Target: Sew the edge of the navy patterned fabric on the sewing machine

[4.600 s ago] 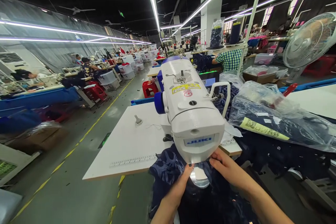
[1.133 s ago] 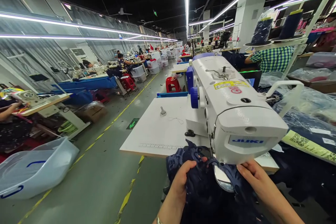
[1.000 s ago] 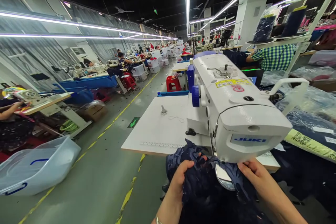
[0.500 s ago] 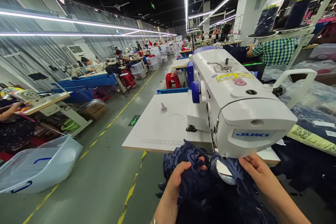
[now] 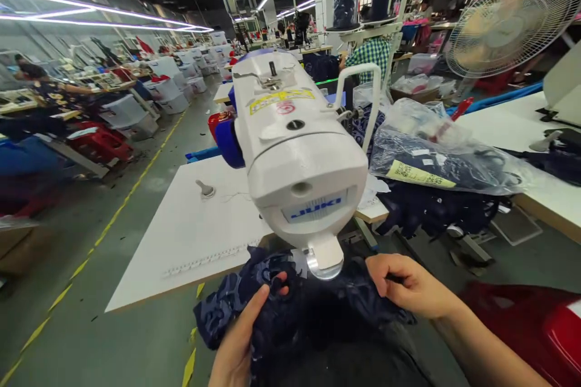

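Dark navy patterned fabric [image 5: 276, 314] hangs around the free end of a white sewing machine [image 5: 308, 163] marked JUKI. To the left of the needle area, my left hand [image 5: 249, 320] grips the fabric, thumb on top and other fingertips showing through its folds. On the right, my right hand [image 5: 403, 281] is closed on the fabric's other side, fingers curled in. Between the hands the machine's rounded metal-rimmed end [image 5: 324, 263] pokes out over the cloth. The needle itself is hidden.
A white table [image 5: 195, 224] with a printed ruler lies left of the machine. Plastic-bagged navy garments [image 5: 422, 163] are heaped on the right. A large fan [image 5: 508, 24] stands upper right, a red stool [image 5: 521, 326] lower right. Thread cones [image 5: 345, 0] stand behind.
My view has turned to the right, bringing the fan and red stool into sight. My right hand has moved away from the machine head, still holding the fabric; my left keeps its grip.
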A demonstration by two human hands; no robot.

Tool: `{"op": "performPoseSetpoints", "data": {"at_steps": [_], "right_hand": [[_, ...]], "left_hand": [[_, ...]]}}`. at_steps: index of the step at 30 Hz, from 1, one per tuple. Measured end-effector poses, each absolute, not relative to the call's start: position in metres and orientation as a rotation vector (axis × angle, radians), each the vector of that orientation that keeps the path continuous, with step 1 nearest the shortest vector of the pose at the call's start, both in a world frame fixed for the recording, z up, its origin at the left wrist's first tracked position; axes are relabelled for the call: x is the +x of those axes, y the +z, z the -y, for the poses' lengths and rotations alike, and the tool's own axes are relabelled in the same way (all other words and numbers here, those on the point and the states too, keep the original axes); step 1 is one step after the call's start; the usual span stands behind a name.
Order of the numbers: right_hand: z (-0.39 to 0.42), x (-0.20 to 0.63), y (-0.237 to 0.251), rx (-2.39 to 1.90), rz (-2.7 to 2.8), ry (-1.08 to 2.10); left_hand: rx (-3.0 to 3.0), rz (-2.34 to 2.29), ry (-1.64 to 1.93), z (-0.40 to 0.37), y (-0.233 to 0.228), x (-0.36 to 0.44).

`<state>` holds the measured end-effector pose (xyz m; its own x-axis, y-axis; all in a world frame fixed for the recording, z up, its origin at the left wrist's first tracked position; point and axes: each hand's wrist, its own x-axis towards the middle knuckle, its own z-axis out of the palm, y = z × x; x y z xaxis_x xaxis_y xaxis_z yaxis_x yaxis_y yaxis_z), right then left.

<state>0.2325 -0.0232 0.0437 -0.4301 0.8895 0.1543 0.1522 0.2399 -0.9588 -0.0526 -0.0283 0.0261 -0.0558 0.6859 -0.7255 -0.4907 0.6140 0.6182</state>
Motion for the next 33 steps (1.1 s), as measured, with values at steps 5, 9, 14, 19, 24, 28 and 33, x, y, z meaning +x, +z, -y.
{"op": "performPoseSetpoints", "data": {"at_steps": [5, 9, 14, 19, 24, 28, 33], "right_hand": [[0.031, 0.289, 0.012, -1.286, 1.959, 1.362], [0.030, 0.312, -0.036, -1.697, 2.069, 1.038], [0.027, 0.260, -0.031, -1.392, 1.976, 1.082], [0.023, 0.191, 0.002, -0.919, 1.995, 1.322], [0.019, 0.180, -0.004, -0.993, 2.029, 1.290], [0.023, 0.192, -0.005, -1.063, 2.066, 1.271], [0.026, 0.212, 0.019, -1.195, 2.103, 1.375]], "left_hand": [[0.289, -1.392, 0.936, 0.032, 0.019, -0.055], [0.604, -1.274, 0.861, 0.036, 0.010, -0.050], [0.578, -1.125, 0.576, 0.043, 0.007, -0.033], [0.609, -1.016, 0.399, 0.051, 0.007, -0.024], [0.602, -0.977, 0.394, 0.054, 0.004, -0.029], [0.570, -0.995, 0.391, 0.052, 0.005, -0.029], [0.766, -1.019, 0.516, 0.055, 0.004, -0.028]]}}
